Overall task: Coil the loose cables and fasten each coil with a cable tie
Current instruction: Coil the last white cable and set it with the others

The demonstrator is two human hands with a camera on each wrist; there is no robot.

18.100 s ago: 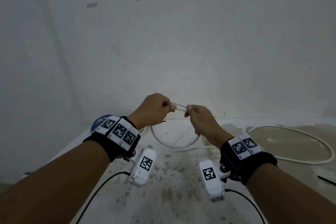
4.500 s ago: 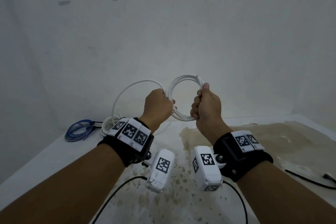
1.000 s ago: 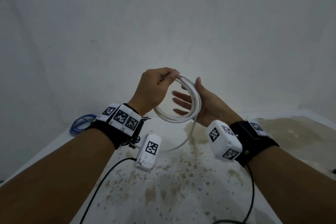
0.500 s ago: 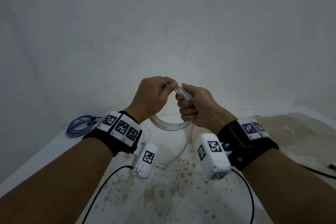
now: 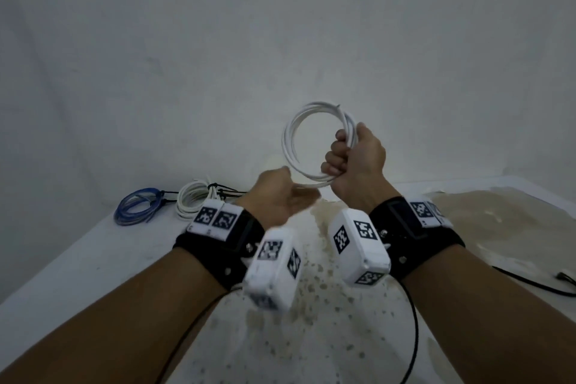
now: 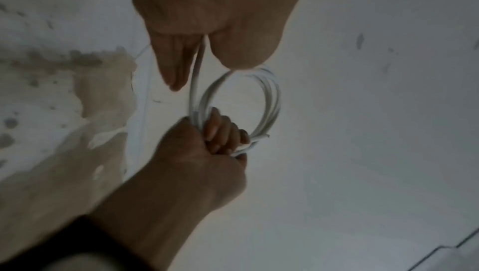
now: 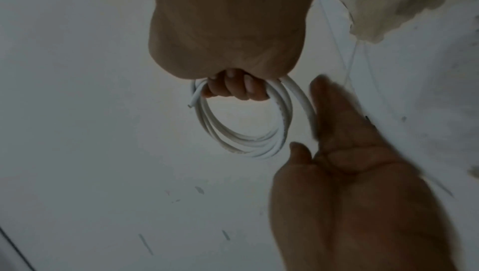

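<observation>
Coil of white cable [image 5: 314, 143] held upright in the air, fisted by right hand [image 5: 355, 162] at its right-hand side; loop plane faces the head camera, cut end at top. Left hand [image 5: 280, 196] sits just below and left of the coil, fingers loosely extended; one strand runs between thumb and fingers, apparently not clamped. No tie on this coil yet. Tied blue coil [image 5: 137, 206] and tied white coil [image 5: 193, 196] lie at the far left of the stained white table [image 5: 62, 274], nearer the left hand. Plain white wall [image 5: 280, 40] behind.
</observation>
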